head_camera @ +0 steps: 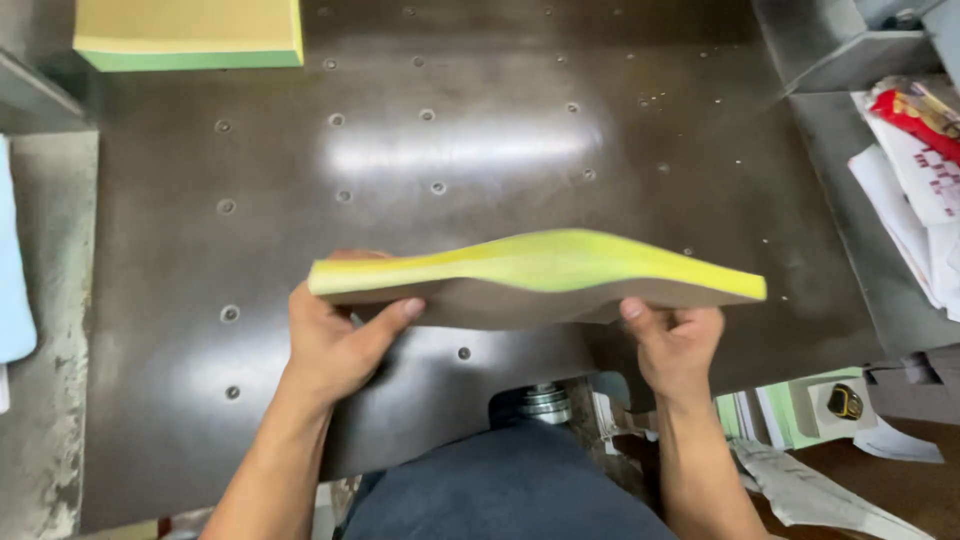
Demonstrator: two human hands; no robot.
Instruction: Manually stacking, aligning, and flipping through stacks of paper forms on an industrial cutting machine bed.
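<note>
— What have you got in your hands?

— Your left hand (335, 345) and right hand (678, 343) hold a thick, floppy stack of yellow-green paper sheets (540, 268) by its two near corners, raised just above the dark metal tabletop (470, 150) with its rows of small round holes. The stack sags and waves along its length.

— And your fingers?

— Your left thumb (395, 315) lies across the stack's near edge, the other fingers clamped beneath it. Your right thumb (633, 310) presses the near edge too; the fingers beneath look curled shut on the stack, though they are partly hidden.

— What lies about you?

— A second squared-up stack of yellow paper with a green edge (190, 35) sits at the far left corner, well apart. Loose white and red printed papers (920, 170) lie on the grey shelf at your right.
</note>
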